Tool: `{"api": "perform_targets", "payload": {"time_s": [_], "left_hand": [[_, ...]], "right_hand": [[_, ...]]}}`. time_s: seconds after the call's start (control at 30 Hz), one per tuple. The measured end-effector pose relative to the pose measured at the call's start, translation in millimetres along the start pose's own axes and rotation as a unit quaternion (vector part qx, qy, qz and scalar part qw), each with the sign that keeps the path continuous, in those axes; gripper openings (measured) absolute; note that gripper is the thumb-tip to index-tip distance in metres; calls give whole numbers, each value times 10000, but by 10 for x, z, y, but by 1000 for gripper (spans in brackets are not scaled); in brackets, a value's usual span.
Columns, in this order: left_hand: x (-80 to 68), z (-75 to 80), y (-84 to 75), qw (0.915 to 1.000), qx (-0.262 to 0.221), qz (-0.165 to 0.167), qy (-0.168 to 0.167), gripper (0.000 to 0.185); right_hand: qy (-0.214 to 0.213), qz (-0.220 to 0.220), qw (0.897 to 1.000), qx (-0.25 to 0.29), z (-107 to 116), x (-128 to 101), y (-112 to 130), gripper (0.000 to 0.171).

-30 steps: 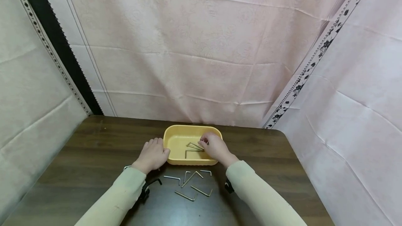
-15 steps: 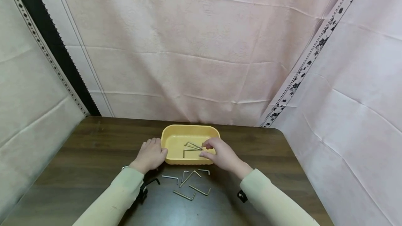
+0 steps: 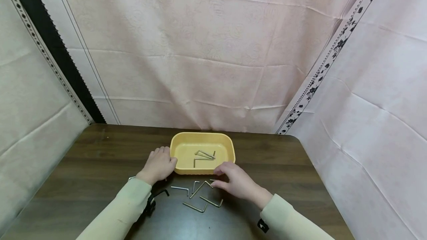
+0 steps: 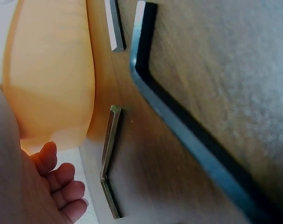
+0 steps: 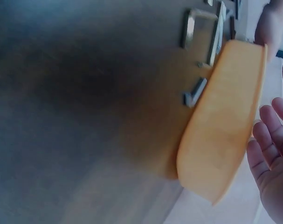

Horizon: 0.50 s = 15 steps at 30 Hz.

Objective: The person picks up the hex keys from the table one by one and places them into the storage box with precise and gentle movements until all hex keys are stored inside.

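Observation:
My left hand (image 3: 157, 166) holds the left end of a yellow plastic tray (image 3: 203, 172), its thumb over the rim and its fingers outside the wall. Several L-shaped hex keys (image 3: 204, 159) lie together on the tray floor. My right hand (image 3: 235, 181), holding nothing, hovers just in front of the tray's right corner with thumb and fingers apart. It partly covers a short silver hex key (image 5: 194, 92) on the table. More loose hex keys, among them a brassy one (image 3: 211, 201) and a silver one (image 3: 180, 188), lie left of the right hand.
A black hex key (image 4: 188, 135) lies by my left wrist. The dark wooden table (image 3: 133, 136) ends at a pale cloth (image 3: 200, 66) hanging behind, with more cloth at both sides. Wrist gear (image 3: 262, 226) hangs under the right sleeve.
My right hand has let go of a hex key inside the tray, then drawn back over the front rim toward the table. The left hand stays at the tray's left end.

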<state>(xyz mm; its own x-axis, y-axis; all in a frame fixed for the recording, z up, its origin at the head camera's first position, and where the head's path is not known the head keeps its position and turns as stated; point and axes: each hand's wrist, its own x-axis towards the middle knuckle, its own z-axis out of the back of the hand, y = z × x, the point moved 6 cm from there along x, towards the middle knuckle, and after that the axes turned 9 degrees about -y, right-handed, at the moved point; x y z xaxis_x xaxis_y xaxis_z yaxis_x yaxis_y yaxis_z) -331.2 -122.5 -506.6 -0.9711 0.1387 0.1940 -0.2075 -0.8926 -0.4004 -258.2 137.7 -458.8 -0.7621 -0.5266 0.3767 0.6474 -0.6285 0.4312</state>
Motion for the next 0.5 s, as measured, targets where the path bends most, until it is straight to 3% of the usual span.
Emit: {"api": "perform_targets", "payload": {"time_s": [0.17, 0.5], "left_hand": [[-4, 2, -15, 10000, 6, 4, 30, 32], [-6, 10, -13, 10000, -8, 31, -2, 34]], "right_hand": [[165, 331, 9992, -154, -103, -135, 25, 39], [755, 260, 9958, -453, -352, -340, -35, 46]]}}
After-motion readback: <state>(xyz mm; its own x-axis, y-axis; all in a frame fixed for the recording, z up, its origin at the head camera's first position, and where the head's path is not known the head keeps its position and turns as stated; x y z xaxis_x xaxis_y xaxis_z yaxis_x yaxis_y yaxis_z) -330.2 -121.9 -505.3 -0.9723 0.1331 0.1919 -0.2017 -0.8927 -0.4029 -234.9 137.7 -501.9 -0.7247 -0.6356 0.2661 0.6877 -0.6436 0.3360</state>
